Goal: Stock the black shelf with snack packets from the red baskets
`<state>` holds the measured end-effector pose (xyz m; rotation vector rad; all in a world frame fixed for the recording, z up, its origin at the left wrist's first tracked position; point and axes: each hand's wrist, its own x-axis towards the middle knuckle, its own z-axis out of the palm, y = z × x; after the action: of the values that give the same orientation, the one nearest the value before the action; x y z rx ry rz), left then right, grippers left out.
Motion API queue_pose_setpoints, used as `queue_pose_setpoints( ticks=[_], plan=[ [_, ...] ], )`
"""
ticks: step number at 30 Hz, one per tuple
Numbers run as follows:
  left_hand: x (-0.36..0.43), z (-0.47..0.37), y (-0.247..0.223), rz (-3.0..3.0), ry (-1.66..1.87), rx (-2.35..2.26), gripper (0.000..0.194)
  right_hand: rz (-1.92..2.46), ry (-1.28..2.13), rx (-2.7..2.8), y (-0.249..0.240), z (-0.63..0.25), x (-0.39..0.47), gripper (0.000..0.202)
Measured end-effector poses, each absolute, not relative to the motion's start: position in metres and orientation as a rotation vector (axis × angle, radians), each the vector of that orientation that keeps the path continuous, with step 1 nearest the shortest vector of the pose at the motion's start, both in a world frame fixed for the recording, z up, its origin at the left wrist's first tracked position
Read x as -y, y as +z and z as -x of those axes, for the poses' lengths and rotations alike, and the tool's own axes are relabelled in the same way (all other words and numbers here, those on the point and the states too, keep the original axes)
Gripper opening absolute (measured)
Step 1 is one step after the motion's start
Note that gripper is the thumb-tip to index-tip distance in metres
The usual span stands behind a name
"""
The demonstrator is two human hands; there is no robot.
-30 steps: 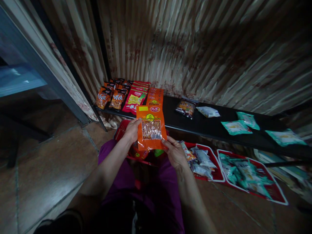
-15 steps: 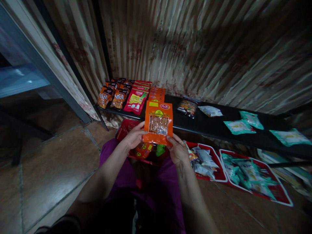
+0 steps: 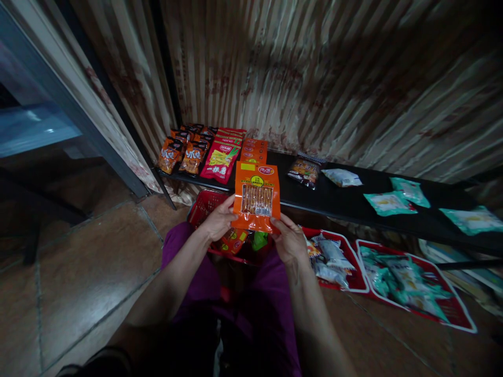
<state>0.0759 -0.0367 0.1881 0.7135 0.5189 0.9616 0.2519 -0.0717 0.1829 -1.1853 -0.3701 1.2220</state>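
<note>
An orange snack packet (image 3: 257, 198) with a clear window is held between my two hands at the front edge of the black shelf. My left hand (image 3: 220, 219) grips its lower left corner, and my right hand (image 3: 288, 238) pinches the lower right corner. More orange packets (image 3: 254, 149) lie on the shelf just behind it. To their left are red packets (image 3: 221, 162) and several black-and-orange bags (image 3: 192, 156). Beneath my hands, a red basket (image 3: 202, 206) contains orange packets and something green.
Farther right on the shelf (image 3: 334, 201) lie a dark snack bag (image 3: 304, 171), a white packet (image 3: 341, 177) and teal packets (image 3: 390, 203). Two red baskets (image 3: 363, 267) with white rims stand on the floor at right. A dark post (image 3: 167, 63) rises at left.
The view has shifted very slightly, with the shelf items a little farther right. Both hands keep their hold on the orange packet, which has hardly moved.
</note>
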Motion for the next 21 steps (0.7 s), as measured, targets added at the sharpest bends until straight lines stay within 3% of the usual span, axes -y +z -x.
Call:
queue_pose_setpoints(
  ticks=[16, 21],
  plan=[
    [0.042, -0.080, 0.181, -0.640, 1.030, -0.563, 0.065, 1.212, 1.247, 0.499, 0.176, -0.251, 0.072, 0.035],
    [0.045, -0.087, 0.180, -0.624, 1.080, -0.582, 0.069, 1.345, 0.913, 0.782, 0.165, -0.248, 0.065, 0.053]
  ],
)
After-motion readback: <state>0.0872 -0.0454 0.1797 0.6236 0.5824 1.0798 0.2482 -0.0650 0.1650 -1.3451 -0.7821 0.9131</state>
